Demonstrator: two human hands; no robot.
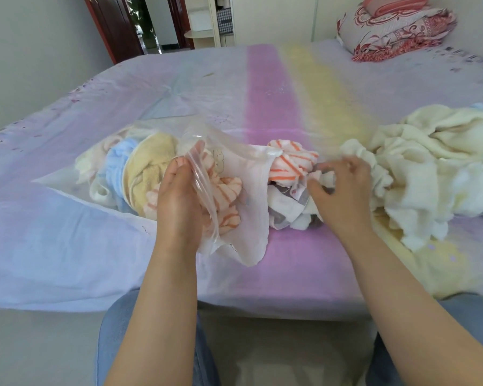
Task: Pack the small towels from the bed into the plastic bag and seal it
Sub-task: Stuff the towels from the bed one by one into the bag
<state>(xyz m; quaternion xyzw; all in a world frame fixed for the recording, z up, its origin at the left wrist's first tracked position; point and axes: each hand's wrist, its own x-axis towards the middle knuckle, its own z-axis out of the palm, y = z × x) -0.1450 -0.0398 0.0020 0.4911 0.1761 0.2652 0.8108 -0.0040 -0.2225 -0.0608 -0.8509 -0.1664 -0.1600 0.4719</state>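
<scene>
Left hand (179,196): fingertips concealed behind the plastic bag (234,168) rim; grip form not determinable. Bagged towels (142,168) seen only through film; count indeterminate. Right hand (343,190) motion-blurred; contact with grey-and-white towel (287,210) uncertain. Cream towel pile (435,174) cut by right edge. Folded bedding (396,26), far right, cropped by top edge. Tag print on the grey-and-white towel illegible.

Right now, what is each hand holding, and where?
Left hand grips the plastic bag at its open rim. Right hand reaches into the loose towels; a hold can't be confirmed.
</scene>
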